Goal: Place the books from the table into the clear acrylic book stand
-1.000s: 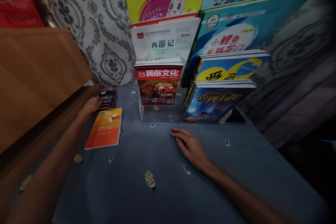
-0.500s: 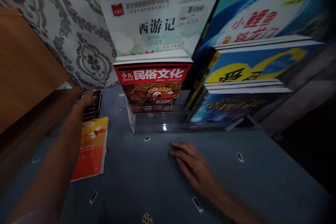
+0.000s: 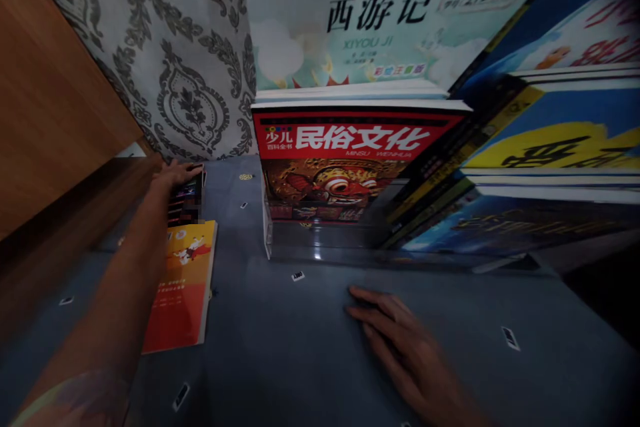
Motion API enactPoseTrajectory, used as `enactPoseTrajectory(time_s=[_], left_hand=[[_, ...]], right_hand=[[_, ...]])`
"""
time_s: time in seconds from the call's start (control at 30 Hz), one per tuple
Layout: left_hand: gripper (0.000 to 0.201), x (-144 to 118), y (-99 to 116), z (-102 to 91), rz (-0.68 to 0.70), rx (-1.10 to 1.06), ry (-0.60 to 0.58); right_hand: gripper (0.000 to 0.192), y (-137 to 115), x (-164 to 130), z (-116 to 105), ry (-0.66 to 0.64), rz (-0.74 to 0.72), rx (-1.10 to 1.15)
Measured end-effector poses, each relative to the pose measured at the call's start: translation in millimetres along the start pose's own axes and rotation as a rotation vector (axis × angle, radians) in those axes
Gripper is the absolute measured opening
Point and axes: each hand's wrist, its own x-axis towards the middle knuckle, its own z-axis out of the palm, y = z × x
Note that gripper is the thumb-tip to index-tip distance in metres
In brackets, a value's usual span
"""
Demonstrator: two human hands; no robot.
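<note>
My left hand (image 3: 175, 173) reaches to the far left, lying with its fingers stretched over the far end of a dark-covered book (image 3: 188, 199). My forearm hides part of that book. Closer to me, a yellow-orange and red book (image 3: 185, 293) lies flat, partly under my forearm in view. My right hand (image 3: 400, 340) rests on the blue-grey table (image 3: 280, 347), fingers extended and holding nothing. Beyond it, a red book with a mask picture (image 3: 340, 167) stands in a clear acrylic rack (image 3: 345, 243).
Behind the red book stands a pale green book (image 3: 380, 47). Blue and yellow books (image 3: 560, 140) and a dark blue book (image 3: 525, 220) lean at the right of the rack. A wooden panel (image 3: 60, 100) and patterned wall covering (image 3: 195, 80) border the left and back.
The view has moved closer to the rack, so the standing books look larger and shifted right. My left hand remains at the dark book, its fingers reaching across its far end. My right hand stays on the table.
</note>
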Motion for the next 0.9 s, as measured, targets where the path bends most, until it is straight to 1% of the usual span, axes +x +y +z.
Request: enactPoseTrajectory(time_s=[0.07, 0.13, 0.27, 0.47, 0.6, 0.9], left_hand=[[0.082, -7.3, 5.0, 6.1, -0.092, -0.002, 0.058], [0.076, -17.1, 8.1, 10.9, -0.122, -0.010, 0.090], [0.070, -36.7, 8.4, 12.0, -0.085, -0.007, 0.099], [0.069, -58.0, 11.0, 7.6, -0.113, -0.010, 0.113], [0.068, -70.8, 14.4, 6.7, -0.111, -0.012, 0.100], [0.067, -104.8, 23.0, 7.5, -0.108, -0.004, 0.104]], right_hand=[[0.032, 0.6, 0.1, -0.6, -0.009, 0.016, 0.001], [0.032, 1.3, 0.0, -0.7, -0.011, 0.022, 0.005], [0.030, 1.6, 0.4, -0.3, 0.014, -0.006, -0.007], [0.030, -3.3, 2.7, -1.5, -0.017, 0.018, 0.010], [0.031, -4.4, 3.2, -1.9, -0.037, 0.046, 0.009], [0.029, -3.9, 5.0, -0.8, -0.033, 0.033, 0.007]])
